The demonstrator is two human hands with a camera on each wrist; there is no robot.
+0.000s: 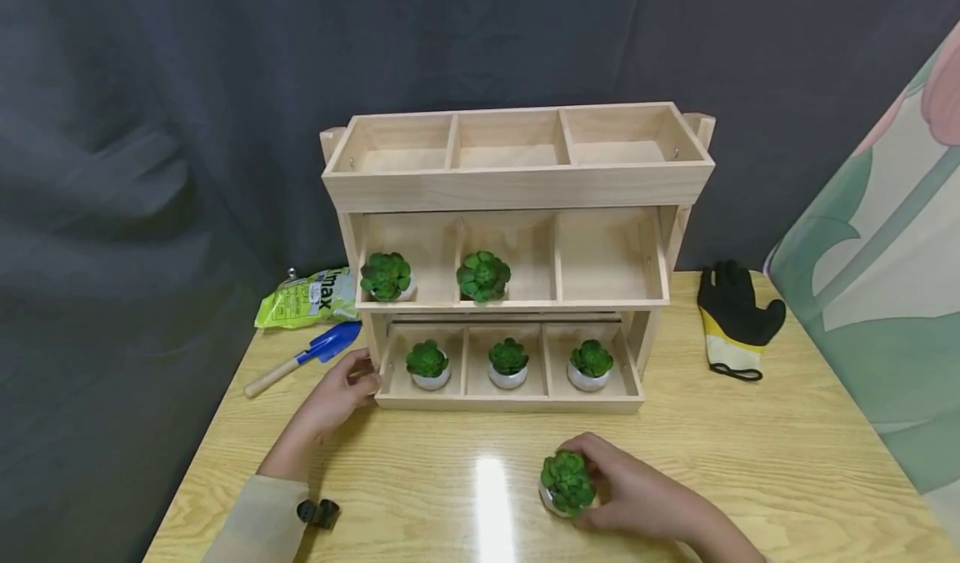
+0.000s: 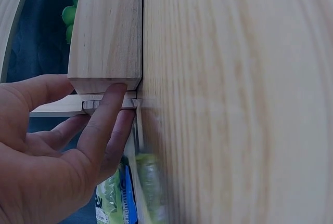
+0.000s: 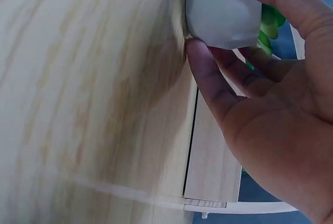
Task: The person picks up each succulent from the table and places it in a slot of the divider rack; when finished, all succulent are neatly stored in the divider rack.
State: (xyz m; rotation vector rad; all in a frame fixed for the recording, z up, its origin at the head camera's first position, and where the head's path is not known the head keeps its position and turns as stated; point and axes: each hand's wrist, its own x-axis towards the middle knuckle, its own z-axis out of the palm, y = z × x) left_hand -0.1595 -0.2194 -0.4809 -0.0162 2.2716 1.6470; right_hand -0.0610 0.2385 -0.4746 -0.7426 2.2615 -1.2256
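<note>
My right hand [image 1: 636, 496] grips a small potted succulent [image 1: 567, 481] with green leaves, in front of the three-tier wooden plant shelf [image 1: 517, 189]. In the right wrist view, thumb and fingers curve round its white pot [image 3: 222, 13], which is at the tabletop. At the shelf's lower left corner, my left hand [image 1: 341, 396] holds the end of the bottom tray, thumb and fingers against the wood [image 2: 106, 31]. Three potted succulents [image 1: 507, 359] stand in the bottom tray, one per compartment. On the middle tier, one succulent [image 1: 386, 277] sits in the left compartment and another [image 1: 483, 277] in the centre one.
Left of the shelf lie a green bag [image 1: 307, 299] and a blue trowel [image 1: 335, 342] with a wooden handle. A black, yellow and white glove [image 1: 737, 317] lies to the right on the wooden table [image 1: 405, 488]. Dark cloth [image 1: 480, 29] hangs behind.
</note>
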